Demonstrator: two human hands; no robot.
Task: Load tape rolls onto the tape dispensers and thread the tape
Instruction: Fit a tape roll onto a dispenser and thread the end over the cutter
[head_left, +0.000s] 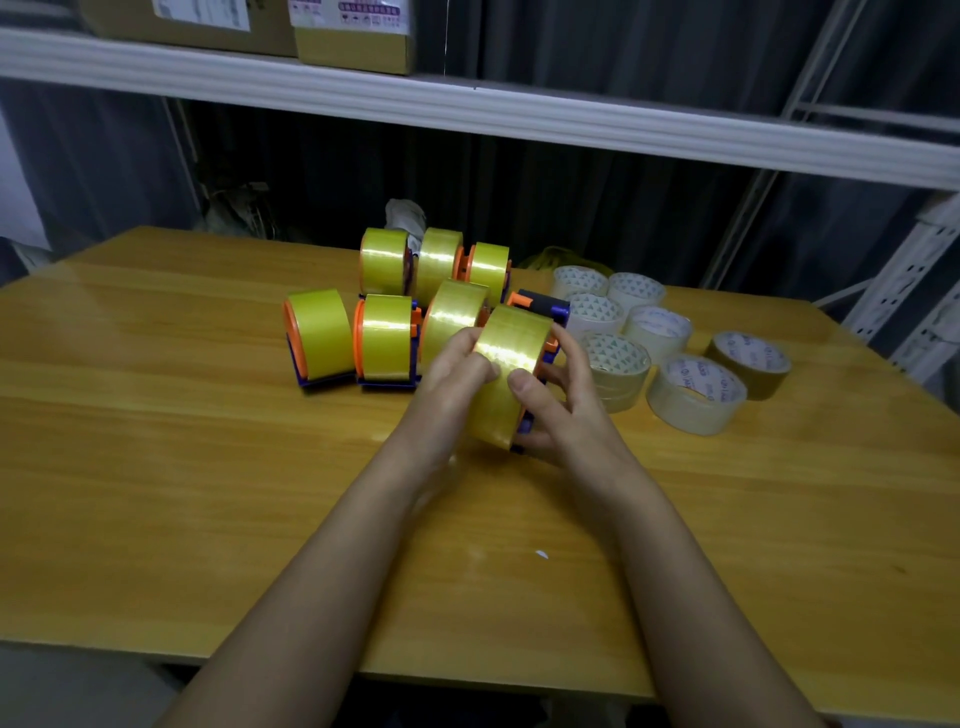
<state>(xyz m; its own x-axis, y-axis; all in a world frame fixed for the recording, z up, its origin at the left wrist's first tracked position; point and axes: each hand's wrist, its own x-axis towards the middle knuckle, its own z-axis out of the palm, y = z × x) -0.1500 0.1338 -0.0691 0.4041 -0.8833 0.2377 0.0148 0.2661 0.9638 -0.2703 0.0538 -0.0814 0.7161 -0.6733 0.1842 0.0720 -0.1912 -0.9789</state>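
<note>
Both hands hold one yellow tape roll (506, 358) mounted on a blue and orange dispenser (545, 358), lifted a little above the wooden table (208, 467). My left hand (457, 369) grips the roll's left side, thumb lying on the tape face. My right hand (556, 400) wraps around the dispenser side, thumb pressing the tape face. Behind them stand several loaded dispensers with yellow rolls (384, 338). An empty dispenser (540, 304) lies just behind my right hand.
Several loose clear and whitish tape rolls (696, 392) and one brown roll (750, 358) sit at the right of the table. A white shelf (519, 114) with cardboard boxes (358, 31) runs overhead. A white metal rack (914, 270) stands at the far right.
</note>
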